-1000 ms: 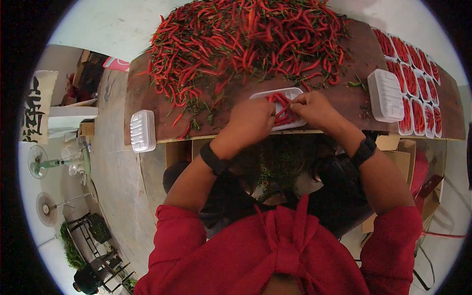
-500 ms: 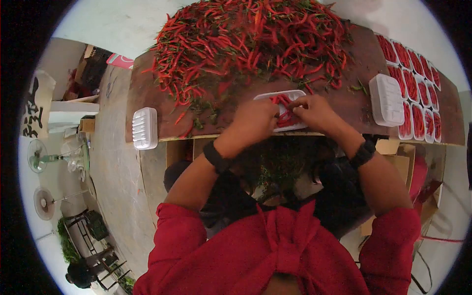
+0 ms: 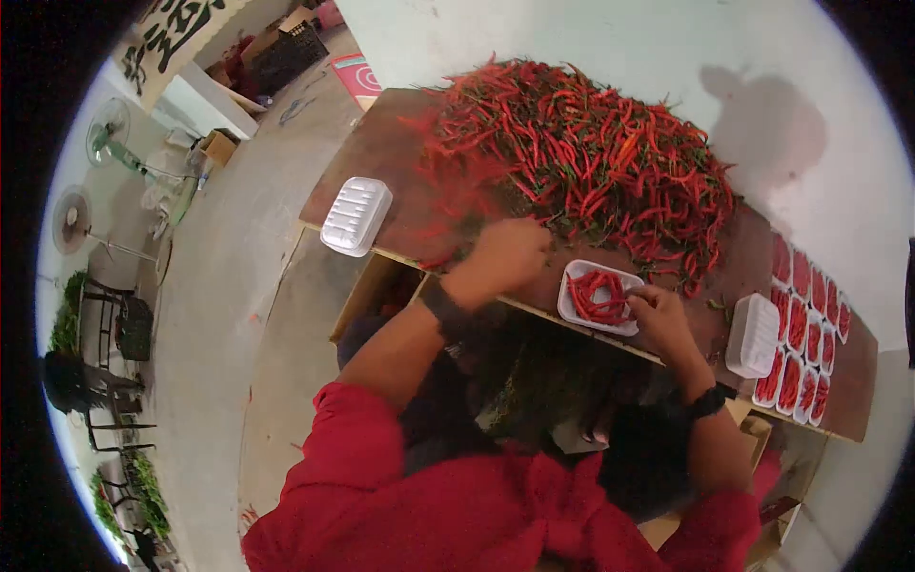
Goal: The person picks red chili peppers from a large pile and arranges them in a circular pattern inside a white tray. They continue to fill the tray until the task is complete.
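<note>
A white foam tray lies at the table's front edge, with red chili peppers loosely arranged inside it. At the tray's right rim, my right hand has its thumb and fingertips pinched together on what looks like the end of a red chili pepper. My left hand is to the left of the tray, above the near side of the large chili pile. Its fingers are curled in and slightly blurred, and whatever they may hold is hidden.
Upturned white trays are stacked at the left and right of the brown table. Several filled chili trays stand in rows at the far right. A wall rises behind the pile; fans stand at the left.
My left hand has left the tray and moved left toward the pile. My right hand stays at the tray's right side. The camera view has turned, so the whole table appears tilted and shifted.
</note>
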Demonstrator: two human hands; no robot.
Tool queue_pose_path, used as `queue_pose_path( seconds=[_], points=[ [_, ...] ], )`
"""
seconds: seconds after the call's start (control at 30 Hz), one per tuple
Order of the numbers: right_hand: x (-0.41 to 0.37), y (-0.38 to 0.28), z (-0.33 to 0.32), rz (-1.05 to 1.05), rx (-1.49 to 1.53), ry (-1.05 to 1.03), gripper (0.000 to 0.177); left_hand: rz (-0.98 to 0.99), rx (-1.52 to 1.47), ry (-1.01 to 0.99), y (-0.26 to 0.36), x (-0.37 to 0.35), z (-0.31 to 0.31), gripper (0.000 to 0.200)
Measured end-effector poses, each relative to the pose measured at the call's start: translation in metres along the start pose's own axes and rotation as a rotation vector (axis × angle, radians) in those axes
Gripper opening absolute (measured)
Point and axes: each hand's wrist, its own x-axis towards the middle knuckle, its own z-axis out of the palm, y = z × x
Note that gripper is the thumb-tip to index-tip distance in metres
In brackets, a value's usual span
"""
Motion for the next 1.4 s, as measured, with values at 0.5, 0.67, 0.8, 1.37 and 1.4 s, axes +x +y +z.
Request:
queue_pose_path(
  seconds=[0.5,0.67,0.8,1.37,1.4],
  points=[
    [-0.064,-0.006,0.062,-0.018,-0.117,-0.124,0.023,-0.189,0.202,-0.085,-0.103,-0.069,-0.018,0.027],
    [-0.083,-0.037,0.085,0.048,-0.017,-0.232,0.031,-0.155,-0.196,-0.051,-0.032,-0.071,-0.066,0.03],
    [-0.081,-0.058,0.096,-0.14,0.098,-0.215,0.027,-0.214,-0.811,-0.201,0.034,-0.078,-0.062,0.018],
    [-0.072,-0.021,0.076,-0.079,0.042,-0.304,0.024,0.423,-0.328,-0.175,0.064,-0.074,-0.017,0.017],
    [-0.071,-0.018,0.075,-0.096,0.032,-0.331,0.024,0.428,-0.33,-0.185,0.065,-0.073,-0.016,0.017]
  ],
)
